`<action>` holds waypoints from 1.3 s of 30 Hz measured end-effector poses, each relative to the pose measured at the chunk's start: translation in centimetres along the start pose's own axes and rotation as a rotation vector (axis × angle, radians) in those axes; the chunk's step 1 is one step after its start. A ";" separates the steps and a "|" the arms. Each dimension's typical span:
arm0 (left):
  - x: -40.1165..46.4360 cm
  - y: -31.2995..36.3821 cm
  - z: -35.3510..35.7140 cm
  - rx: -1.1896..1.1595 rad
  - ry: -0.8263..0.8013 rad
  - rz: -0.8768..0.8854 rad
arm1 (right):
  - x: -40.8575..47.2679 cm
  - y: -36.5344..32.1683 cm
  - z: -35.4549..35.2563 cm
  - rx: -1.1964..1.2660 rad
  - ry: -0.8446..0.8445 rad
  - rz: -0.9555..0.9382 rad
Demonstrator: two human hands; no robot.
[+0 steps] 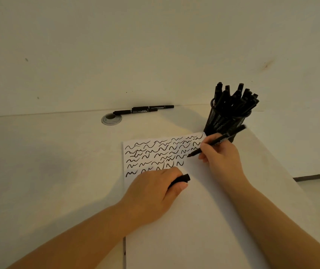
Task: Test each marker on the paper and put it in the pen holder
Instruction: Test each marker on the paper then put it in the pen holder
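Right hand pinches light, stiff marker mid-barrel, holder at one o'clock; left hand clasps cap.

Free room left of paper; right side crowded.
Pen holder packed with markers stands at paper far-right corner; three loose markers line the wall.
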State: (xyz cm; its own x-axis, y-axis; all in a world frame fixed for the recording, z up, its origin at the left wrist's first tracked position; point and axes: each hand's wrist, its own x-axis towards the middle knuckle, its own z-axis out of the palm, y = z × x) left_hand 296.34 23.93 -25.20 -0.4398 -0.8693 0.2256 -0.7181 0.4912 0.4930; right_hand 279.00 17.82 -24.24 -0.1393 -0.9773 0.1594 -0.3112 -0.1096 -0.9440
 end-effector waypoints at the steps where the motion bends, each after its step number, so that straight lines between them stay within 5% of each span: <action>1: 0.1 -0.1 0.0 -0.013 0.005 -0.003 | 0.2 0.3 -0.1 0.001 0.010 0.009; 9: 0.2 -0.1 0.0 -0.047 -0.026 -0.029 | 0.2 1.1 0.1 -0.094 -0.071 -0.053; 23: 0.2 -0.2 -0.1 -0.077 -0.007 -0.054 | 0.2 1.3 -1.0 -0.044 0.158 -0.096; 31: 0.2 0.0 -0.4 -0.188 0.029 -0.103 | -0.7 -0.1 -1.1 0.609 -0.264 0.054; 39: 0.3 0.0 -0.4 -0.219 0.018 -0.112 | -0.9 -0.2 -0.7 0.548 -0.279 0.077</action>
State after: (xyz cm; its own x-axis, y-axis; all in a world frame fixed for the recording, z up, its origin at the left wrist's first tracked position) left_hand 296.48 23.64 -24.79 -0.3528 -0.9195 0.1735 -0.6270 0.3699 0.6855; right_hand 278.53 18.87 -24.05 0.1323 -0.9885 0.0728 0.2279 -0.0411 -0.9728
